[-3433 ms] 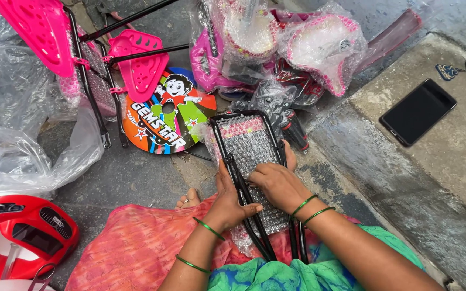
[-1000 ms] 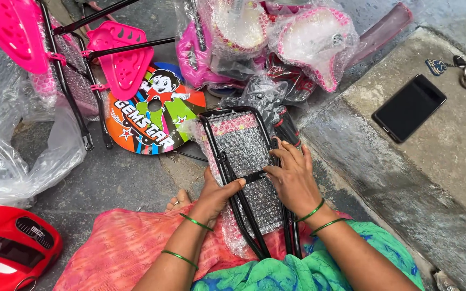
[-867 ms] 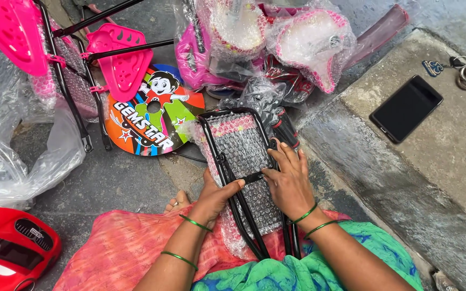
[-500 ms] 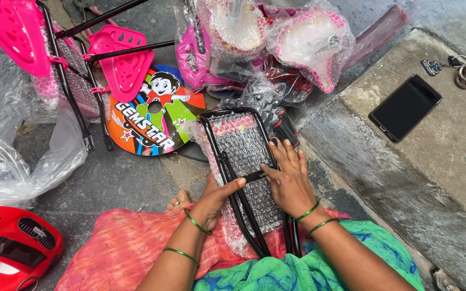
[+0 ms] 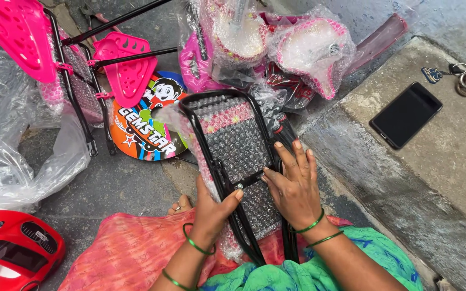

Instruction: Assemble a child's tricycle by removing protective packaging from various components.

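I saw my left hand [image 5: 211, 207] wrapped around the left rail of the black metal frame [image 5: 227, 156], its grip closed on the tube with the thumb reaching across toward the crossbar. My right hand [image 5: 295, 183] lay flat on the right side of the same frame, fingers [image 5: 292, 156] spread and pressing on the bubble wrap [image 5: 238, 145] that covered it, so that grip was open and held nothing. The frame stood tilted in my lap, its rounded top pointing away from me over the grey floor. Just beyond it lay a round cartoon sticker board [image 5: 146, 126] and pink plastic seats [image 5: 128, 73]. A red toy car body [image 5: 12, 250] sat at my lower left. On the concrete step [image 5: 432, 156] to my right rested a dark phone [image 5: 405, 114] and a bunch of keys [image 5: 462, 78].
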